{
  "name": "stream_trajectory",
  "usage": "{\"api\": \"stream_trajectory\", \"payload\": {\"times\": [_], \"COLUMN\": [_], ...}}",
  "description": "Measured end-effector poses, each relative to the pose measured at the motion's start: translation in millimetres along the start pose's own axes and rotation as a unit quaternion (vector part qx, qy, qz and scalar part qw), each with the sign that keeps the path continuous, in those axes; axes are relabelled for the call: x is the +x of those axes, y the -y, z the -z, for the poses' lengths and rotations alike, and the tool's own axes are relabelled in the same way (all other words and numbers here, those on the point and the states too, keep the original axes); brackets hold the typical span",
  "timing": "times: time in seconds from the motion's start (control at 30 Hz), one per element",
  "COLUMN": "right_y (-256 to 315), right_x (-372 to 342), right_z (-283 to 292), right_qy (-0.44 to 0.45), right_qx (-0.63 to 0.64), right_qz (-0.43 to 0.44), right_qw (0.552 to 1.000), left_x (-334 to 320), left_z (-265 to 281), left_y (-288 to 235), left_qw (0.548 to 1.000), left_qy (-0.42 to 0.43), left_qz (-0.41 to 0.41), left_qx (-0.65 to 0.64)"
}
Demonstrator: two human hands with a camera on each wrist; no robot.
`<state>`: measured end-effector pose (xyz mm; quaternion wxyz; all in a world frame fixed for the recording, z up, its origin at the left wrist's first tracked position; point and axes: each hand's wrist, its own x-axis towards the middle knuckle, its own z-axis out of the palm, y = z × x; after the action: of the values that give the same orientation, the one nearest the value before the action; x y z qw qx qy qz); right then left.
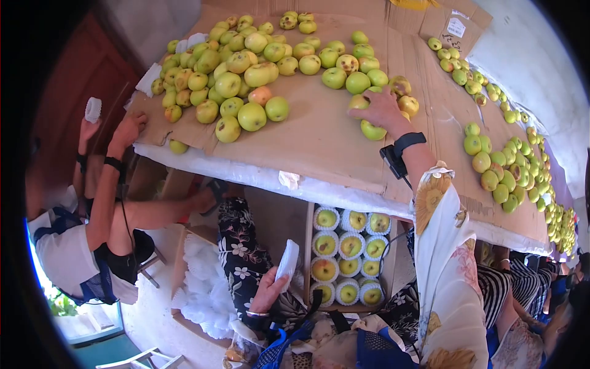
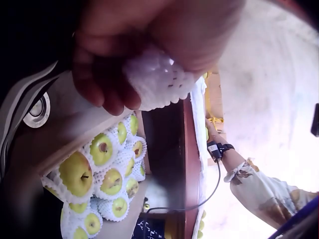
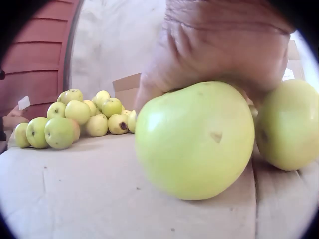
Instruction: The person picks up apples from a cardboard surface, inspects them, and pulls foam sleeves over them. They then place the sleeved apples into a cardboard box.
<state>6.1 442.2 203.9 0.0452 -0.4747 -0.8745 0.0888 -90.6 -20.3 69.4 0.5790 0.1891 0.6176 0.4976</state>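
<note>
My left hand (image 1: 267,291) holds a white foam net sleeve (image 1: 287,264) beside a box of apples. In the left wrist view, curled fingers of that hand (image 2: 149,35) grip the foam net (image 2: 159,82). Over on the cardboard-covered table, my right hand (image 1: 386,112) reaches among green apples, thumb and finger around one apple (image 1: 357,103). Another apple (image 1: 372,130) lies just below the hand. Seen from the right wrist, the hand (image 3: 214,50) arches behind a large green apple (image 3: 194,142), which hides the fingertips; a second apple (image 3: 289,124) is at the right.
A big pile of apples (image 1: 227,85) covers the table's left part, with more apples (image 1: 507,166) to the right. Net-wrapped apples (image 1: 350,246) fill the box below the table edge. White foam nets (image 1: 206,286) lie left of my legs. Another person's hand (image 1: 128,130) is at the left edge.
</note>
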Motion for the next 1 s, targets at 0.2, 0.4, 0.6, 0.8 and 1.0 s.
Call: {"api": "stream_trajectory", "payload": {"times": [0.2,0.4,0.6,0.8,1.0], "right_y": [31,44,27,4,-35], "right_x": [-24,-82,-123,-107,-112], "right_z": [-19,-19,-10,-14,-4], "right_qy": [-0.045,-0.107,-0.112,-0.099,-0.07], "right_qx": [-0.017,0.016,0.083,0.113,0.089], "right_qz": [0.039,0.023,0.037,0.124,0.176], "right_qw": [0.998,0.994,0.99,0.981,0.978], "left_x": [3,3,7,12,5], "left_z": [1,-3,-5,0,-6], "left_y": [9,10,19,35,21], "left_qw": [0.999,0.997,0.993,0.979,0.984], "left_qy": [0.004,-0.009,-0.02,-0.027,-0.03], "left_qz": [-0.021,-0.044,-0.068,-0.094,-0.093], "left_qx": [0.034,0.057,0.092,0.18,0.148]}}
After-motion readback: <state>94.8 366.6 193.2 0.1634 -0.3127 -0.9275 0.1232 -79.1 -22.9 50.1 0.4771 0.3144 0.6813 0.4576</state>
